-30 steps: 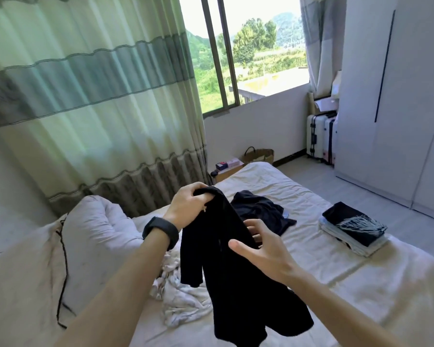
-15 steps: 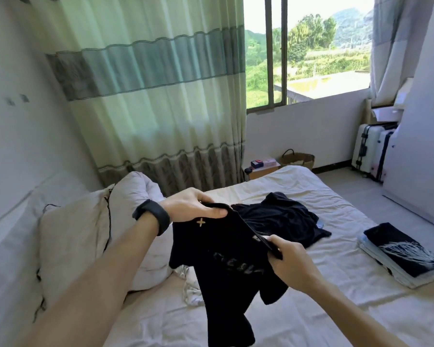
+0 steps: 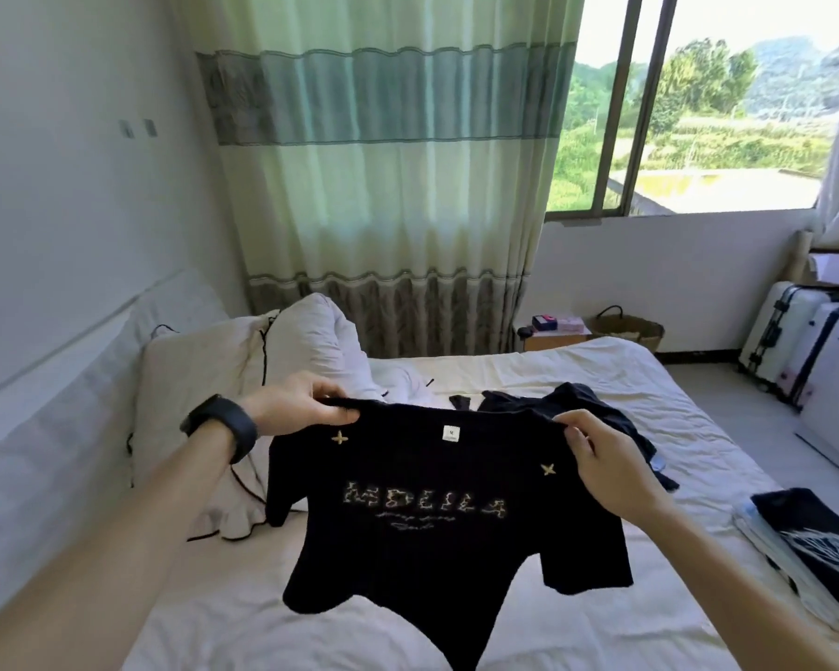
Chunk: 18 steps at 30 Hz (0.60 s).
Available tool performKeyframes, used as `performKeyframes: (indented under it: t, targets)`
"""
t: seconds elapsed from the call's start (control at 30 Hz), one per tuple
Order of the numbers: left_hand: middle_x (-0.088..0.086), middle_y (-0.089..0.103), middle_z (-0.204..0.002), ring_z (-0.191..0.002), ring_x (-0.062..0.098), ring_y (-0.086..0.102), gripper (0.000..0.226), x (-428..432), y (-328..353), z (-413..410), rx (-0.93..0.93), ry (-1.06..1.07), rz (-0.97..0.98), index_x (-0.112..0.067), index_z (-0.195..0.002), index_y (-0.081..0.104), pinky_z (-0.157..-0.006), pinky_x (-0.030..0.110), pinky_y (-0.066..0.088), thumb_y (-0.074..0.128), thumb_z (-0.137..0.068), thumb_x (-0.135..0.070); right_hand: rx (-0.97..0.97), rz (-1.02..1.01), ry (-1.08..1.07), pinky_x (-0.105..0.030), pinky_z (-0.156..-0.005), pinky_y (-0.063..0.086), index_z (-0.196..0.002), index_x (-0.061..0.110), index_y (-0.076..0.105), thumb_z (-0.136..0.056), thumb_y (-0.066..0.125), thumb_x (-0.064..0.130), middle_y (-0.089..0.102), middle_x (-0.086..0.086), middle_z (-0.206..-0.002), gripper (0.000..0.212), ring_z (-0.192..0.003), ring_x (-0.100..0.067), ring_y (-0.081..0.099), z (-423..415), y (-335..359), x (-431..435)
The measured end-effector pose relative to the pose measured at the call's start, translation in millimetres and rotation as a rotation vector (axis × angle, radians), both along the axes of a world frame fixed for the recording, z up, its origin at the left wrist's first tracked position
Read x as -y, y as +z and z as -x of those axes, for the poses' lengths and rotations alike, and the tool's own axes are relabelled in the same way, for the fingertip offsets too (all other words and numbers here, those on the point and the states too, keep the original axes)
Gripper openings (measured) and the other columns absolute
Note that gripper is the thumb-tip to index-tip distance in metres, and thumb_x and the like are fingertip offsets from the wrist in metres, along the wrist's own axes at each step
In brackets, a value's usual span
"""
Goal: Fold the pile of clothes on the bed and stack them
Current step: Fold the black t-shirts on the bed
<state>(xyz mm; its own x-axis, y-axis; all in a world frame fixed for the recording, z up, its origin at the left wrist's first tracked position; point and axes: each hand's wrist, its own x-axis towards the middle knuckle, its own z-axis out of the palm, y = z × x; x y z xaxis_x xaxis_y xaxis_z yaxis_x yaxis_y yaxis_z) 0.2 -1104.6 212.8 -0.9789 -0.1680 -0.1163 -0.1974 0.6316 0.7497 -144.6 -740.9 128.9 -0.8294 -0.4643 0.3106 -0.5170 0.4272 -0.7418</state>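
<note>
A black T-shirt (image 3: 437,515), bunched between the hands a moment ago, now hangs spread open above the bed (image 3: 577,375), left hand (image 3: 301,404) and right hand (image 3: 601,467) each pinching a shoulder between thumb and fingers, seemingly ready to lay flat for folding.

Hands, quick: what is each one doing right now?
Left hand: holding the black T-shirt with gold lettering by one shoulder.
Right hand: holding its other shoulder.
</note>
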Motion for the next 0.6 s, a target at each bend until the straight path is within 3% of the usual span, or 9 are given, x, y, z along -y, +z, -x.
performKeyframes:
  t: [0.07, 0.17, 0.23, 0.3, 0.33, 0.43, 0.47, 0.53, 0.6]
  targets:
    - [0.003, 0.076, -0.09, -0.083, 0.011, 0.069, 0.01, 19.3, -13.0, -18.0, 0.172, -0.033, -0.011, -0.014, -0.092, 0.077, -0.082, 0.024, 0.051, 0.079, -0.085, -0.022, 0.007, -0.052, 0.042, -0.011, -0.068, 0.046, -0.105, 0.038, 0.061, -0.107, 0.046, 0.013, 0.069, 0.012, -0.092, 0.029, -0.083, 0.005, 0.063, -3.2, 3.6, -0.6]
    - [0.004, 0.075, -0.087, -0.081, 0.012, 0.07, 0.003, 30.8, -38.8, -44.3, 0.328, -0.047, -0.108, -0.017, -0.084, 0.079, -0.07, 0.02, 0.051, 0.081, -0.083, -0.02, 0.048, -0.125, 0.052, -0.018, -0.058, 0.045, -0.104, 0.039, 0.063, -0.107, 0.048, 0.022, 0.068, 0.011, -0.082, 0.022, -0.071, -0.005, 0.064, -10.7, 0.5, 2.5]
    - [0.004, 0.073, -0.084, -0.076, 0.012, 0.069, 0.003, 26.2, -67.9, -59.3, 0.393, -0.049, -0.258, -0.016, -0.083, 0.079, -0.063, 0.017, 0.05, 0.079, -0.084, -0.019, 0.125, -0.204, 0.078, -0.012, -0.054, 0.043, -0.101, 0.04, 0.067, -0.101, 0.06, 0.036, 0.069, 0.012, -0.076, 0.008, -0.064, -0.001, 0.064, -19.7, -9.1, 0.0]
    - [0.01, 0.07, -0.093, -0.081, 0.016, 0.068, 0.017, 18.6, -102.6, -71.4, 0.391, -0.01, -0.478, -0.008, -0.095, 0.077, -0.068, 0.021, 0.052, 0.078, -0.084, -0.022, 0.241, -0.278, 0.152, -0.012, -0.057, 0.047, -0.092, 0.042, 0.072, -0.088, 0.073, 0.047, 0.073, 0.01, -0.076, 0.007, -0.067, -0.002, 0.069, -30.5, -23.2, -7.0]
    - [0.012, 0.067, -0.099, -0.086, 0.018, 0.066, 0.033, 14.5, -118.2, -76.5, 0.381, 0.007, -0.572, -0.003, -0.105, 0.074, -0.072, 0.023, 0.051, 0.08, -0.083, -0.026, 0.271, -0.313, 0.152, -0.021, -0.06, 0.052, -0.087, 0.04, 0.073, -0.083, 0.074, 0.046, 0.074, 0.008, -0.076, 0.008, -0.067, -0.006, 0.071, -33.6, -32.0, -11.8]
    - [0.005, 0.062, -0.102, -0.095, 0.017, 0.058, 0.066, 6.0, -155.7, -87.3, 0.45, -0.026, -0.708, -0.008, -0.12, 0.067, -0.076, 0.026, 0.045, 0.086, -0.068, -0.043, 0.201, -0.438, 0.05, -0.042, -0.078, 0.055, -0.079, 0.038, 0.069, -0.09, 0.071, 0.028, 0.071, 0.007, -0.078, 0.015, -0.076, -0.011, 0.068, -37.8, -62.5, -26.2]
    - [0.002, 0.064, -0.103, -0.097, 0.016, 0.06, 0.066, 1.9, -165.6, -89.5, 0.521, -0.09, -0.719, -0.012, -0.124, 0.066, -0.077, 0.025, 0.048, 0.085, -0.069, -0.042, 0.187, -0.452, 0.017, -0.041, -0.079, 0.054, -0.079, 0.039, 0.067, -0.093, 0.069, 0.025, 0.07, 0.009, -0.078, 0.02, -0.078, -0.008, 0.066, -40.6, -72.4, -30.6]
    - [0.003, 0.068, -0.11, -0.104, 0.018, 0.065, 0.061, -7.1, -183.4, -91.5, 0.649, -0.195, -0.709, -0.013, -0.125, 0.065, -0.086, 0.029, 0.053, 0.083, -0.071, -0.034, 0.162, -0.407, 0.002, -0.024, -0.071, 0.048, -0.078, 0.043, 0.063, -0.093, 0.07, 0.02, 0.068, 0.018, -0.076, 0.029, -0.075, 0.0, 0.063, -46.8, -88.9, -39.4]
    - [0.006, 0.068, -0.105, -0.101, 0.02, 0.066, 0.048, -16.8, -196.3, -91.7, 0.679, -0.168, -0.66, -0.01, -0.108, 0.065, -0.091, 0.034, 0.053, 0.086, -0.068, -0.026, 0.123, -0.351, -0.04, -0.009, -0.065, 0.041, -0.077, 0.043, 0.062, -0.09, 0.074, 0.015, 0.067, 0.025, -0.076, 0.033, -0.076, 0.007, 0.061, -54.8, -99.3, -49.2]
